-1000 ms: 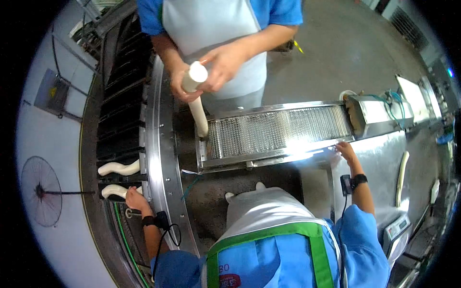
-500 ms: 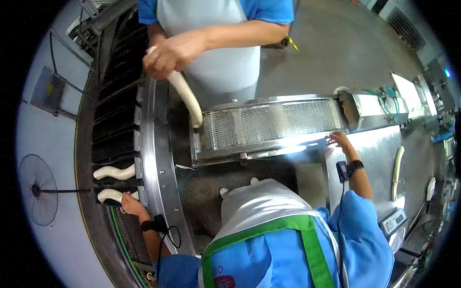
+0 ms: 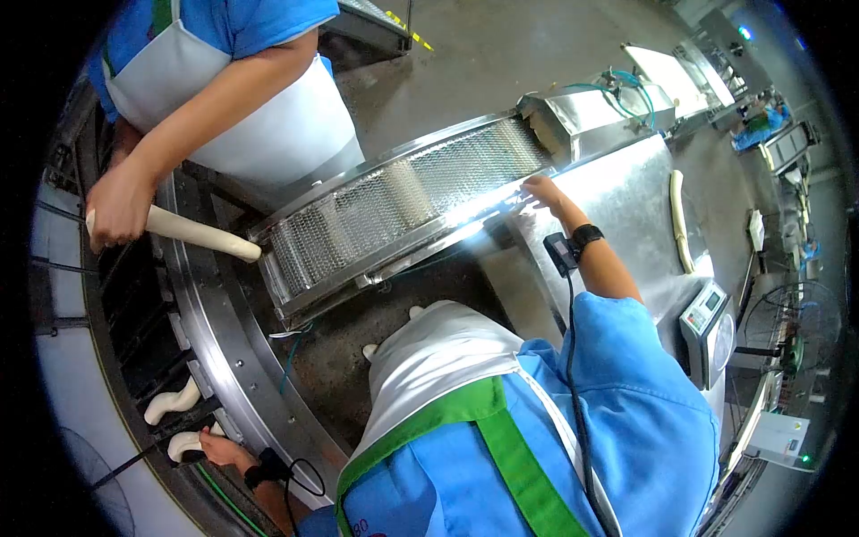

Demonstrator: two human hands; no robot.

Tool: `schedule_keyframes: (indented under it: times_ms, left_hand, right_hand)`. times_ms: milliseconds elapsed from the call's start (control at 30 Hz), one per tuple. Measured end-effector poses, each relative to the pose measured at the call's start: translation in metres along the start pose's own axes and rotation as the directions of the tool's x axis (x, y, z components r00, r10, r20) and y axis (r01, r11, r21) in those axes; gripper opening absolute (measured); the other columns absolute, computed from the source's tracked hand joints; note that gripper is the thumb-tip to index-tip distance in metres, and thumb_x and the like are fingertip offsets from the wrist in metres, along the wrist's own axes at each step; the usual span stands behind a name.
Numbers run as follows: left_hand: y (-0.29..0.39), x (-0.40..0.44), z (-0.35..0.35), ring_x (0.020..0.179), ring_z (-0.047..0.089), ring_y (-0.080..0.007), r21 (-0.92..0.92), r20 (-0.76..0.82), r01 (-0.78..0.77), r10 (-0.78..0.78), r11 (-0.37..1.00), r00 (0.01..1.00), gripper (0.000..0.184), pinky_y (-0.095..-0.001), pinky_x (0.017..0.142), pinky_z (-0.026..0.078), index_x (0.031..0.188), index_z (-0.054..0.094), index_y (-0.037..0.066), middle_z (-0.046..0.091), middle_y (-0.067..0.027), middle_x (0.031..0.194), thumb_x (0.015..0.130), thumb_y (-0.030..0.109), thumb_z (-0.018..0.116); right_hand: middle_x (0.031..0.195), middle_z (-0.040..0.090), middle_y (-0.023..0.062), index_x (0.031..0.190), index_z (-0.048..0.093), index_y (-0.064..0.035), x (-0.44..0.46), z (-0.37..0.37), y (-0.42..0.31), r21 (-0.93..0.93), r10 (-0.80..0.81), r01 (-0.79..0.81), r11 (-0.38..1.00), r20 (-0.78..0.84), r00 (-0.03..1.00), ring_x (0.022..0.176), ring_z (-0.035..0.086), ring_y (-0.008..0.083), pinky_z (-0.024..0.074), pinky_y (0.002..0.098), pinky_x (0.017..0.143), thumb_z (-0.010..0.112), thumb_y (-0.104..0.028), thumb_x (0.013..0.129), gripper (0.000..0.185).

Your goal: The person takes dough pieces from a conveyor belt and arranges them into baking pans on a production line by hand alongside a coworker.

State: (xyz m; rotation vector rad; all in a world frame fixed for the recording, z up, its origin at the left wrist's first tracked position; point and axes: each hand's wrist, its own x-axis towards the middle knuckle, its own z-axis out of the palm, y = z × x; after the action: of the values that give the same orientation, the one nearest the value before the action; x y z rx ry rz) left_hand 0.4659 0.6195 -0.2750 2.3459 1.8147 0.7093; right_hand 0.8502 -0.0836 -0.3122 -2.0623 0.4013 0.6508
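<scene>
My left hand (image 3: 225,449) is at the lower left, with its fingers closed around the end of a pale dough rope (image 3: 185,445) lying in a dark slot. Beside it, a second curved dough rope (image 3: 173,402) lies in the neighbouring slot. My right hand (image 3: 548,194) has curled fingers on the metal side rail (image 3: 479,217) of a mesh conveyor (image 3: 416,192), close to a steel table. Across from me, a co-worker's hand (image 3: 123,201) holds a long dough roll (image 3: 201,234), whose far end is at the conveyor's near end.
The steel table (image 3: 608,215) on the right bears a thin dough strip (image 3: 679,219) and a digital scale (image 3: 707,313). A curved steel rim (image 3: 219,336) runs alongside the dark slots. Past the conveyor stands a metal housing (image 3: 595,116) with green tubing.
My view has turned, tilting the scene. The co-worker has swung the dough roll over toward the slots on the left. Both my hands keep their places on the dough rope and rail.
</scene>
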Motion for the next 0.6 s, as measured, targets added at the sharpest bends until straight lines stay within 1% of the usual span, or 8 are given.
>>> schedule_keyframes:
  times_ms: [100, 167, 233, 300, 400, 500, 567, 600]
  left_hand:
    - [0.005, -0.003, -0.003, 0.079, 0.049, -0.03, 0.002, -0.005, -0.045, 0.045, 0.999, 0.999, 0.038, -0.0371, 0.069, 0.035, 0.078, 0.06, 0.01, 0.055, -0.0123, 0.089, 0.077, 0.031, 0.028]
    - [0.011, -0.005, -0.005, 0.079, 0.049, -0.0299, -0.031, 0.001, 0.027, -0.027, 0.999, 1.0, 0.038, -0.0367, 0.07, 0.035, 0.079, 0.06, 0.01, 0.055, -0.0116, 0.088, 0.077, 0.031, 0.028]
    - [0.011, -0.005, -0.005, 0.079, 0.049, -0.0302, -0.025, -0.004, 0.019, -0.019, 1.0, 1.0, 0.038, -0.0369, 0.069, 0.035, 0.08, 0.06, 0.01, 0.055, -0.0117, 0.088, 0.078, 0.031, 0.028]
    - [0.009, -0.004, -0.004, 0.079, 0.049, -0.0305, -0.023, -0.011, 0.01, -0.01, 1.0, 1.0, 0.038, -0.0372, 0.069, 0.035, 0.08, 0.06, 0.01, 0.055, -0.0118, 0.088, 0.078, 0.031, 0.028]
    - [0.004, -0.001, 0.0, 0.079, 0.049, -0.031, 0.001, -0.009, -0.028, 0.028, 1.0, 1.0, 0.038, -0.0374, 0.068, 0.035, 0.079, 0.06, 0.01, 0.056, -0.0122, 0.087, 0.079, 0.03, 0.028]
    - [0.01, -0.005, -0.005, 0.079, 0.049, -0.0311, 0.077, -0.009, -0.121, 0.122, 0.99, 0.992, 0.038, -0.0371, 0.068, 0.036, 0.08, 0.06, 0.009, 0.055, -0.0127, 0.087, 0.079, 0.029, 0.027]
    - [0.009, -0.001, -0.004, 0.08, 0.049, -0.0306, -0.019, 0.025, -0.093, 0.093, 0.996, 0.995, 0.039, -0.037, 0.069, 0.036, 0.08, 0.059, 0.009, 0.055, -0.0129, 0.088, 0.08, 0.029, 0.026]
    - [0.008, 0.002, -0.001, 0.08, 0.049, -0.0306, -0.018, 0.022, -0.092, 0.092, 0.996, 0.996, 0.039, -0.037, 0.069, 0.036, 0.08, 0.059, 0.009, 0.055, -0.0129, 0.088, 0.08, 0.029, 0.026]
  right_hand:
    - [0.076, 0.055, 0.0027, 0.088, 0.052, -0.0068, 0.005, -0.001, 0.003, 0.003, -0.003, 0.003, 1.0, -0.023, 1.0, 0.062, 0.053, 0.0126, 0.041, 0.0234, 0.049, 0.049, -0.025, 0.073, 0.024]
    - [0.076, 0.055, 0.0031, 0.088, 0.052, -0.0066, 0.005, -0.001, 0.002, -0.004, 0.001, -0.001, 1.0, -0.041, 0.999, 0.062, 0.053, 0.013, 0.0411, 0.024, 0.049, 0.049, -0.025, 0.073, 0.024]
    - [0.076, 0.056, 0.0039, 0.087, 0.052, -0.006, 0.003, -0.002, -0.002, 0.064, 0.025, -0.023, 0.998, -0.031, 0.999, 0.062, 0.053, 0.0138, 0.0413, 0.0255, 0.05, 0.048, -0.024, 0.073, 0.023]
    - [0.075, 0.056, 0.0044, 0.087, 0.052, -0.0058, 0.0, -0.003, -0.004, 0.06, 0.021, -0.019, 0.998, -0.042, 0.999, 0.062, 0.053, 0.014, 0.0413, 0.0261, 0.05, 0.048, -0.024, 0.073, 0.023]
    - [0.074, 0.055, 0.0048, 0.085, 0.053, -0.0056, -0.001, -0.004, -0.006, 0.069, 0.022, -0.018, 0.997, -0.053, 0.998, 0.061, 0.053, 0.014, 0.0412, 0.0262, 0.05, 0.048, -0.023, 0.073, 0.022]
    - [0.071, 0.055, 0.0046, 0.084, 0.052, -0.0058, 0.013, -0.01, 0.004, 0.087, 0.027, -0.022, 0.996, -0.057, 0.998, 0.059, 0.052, 0.0138, 0.0414, 0.0257, 0.049, 0.048, -0.023, 0.073, 0.021]
    - [0.07, 0.054, 0.0044, 0.085, 0.052, -0.0058, 0.012, -0.013, 0.003, 0.091, 0.031, -0.026, 0.996, -0.061, 0.998, 0.058, 0.052, 0.0138, 0.0417, 0.0257, 0.049, 0.048, -0.022, 0.073, 0.021]
    - [0.068, 0.054, 0.0043, 0.085, 0.051, -0.0059, 0.012, -0.014, 0.002, 0.155, 0.058, -0.039, 0.987, -0.121, 0.991, 0.057, 0.052, 0.0141, 0.0423, 0.0264, 0.048, 0.048, -0.022, 0.074, 0.02]
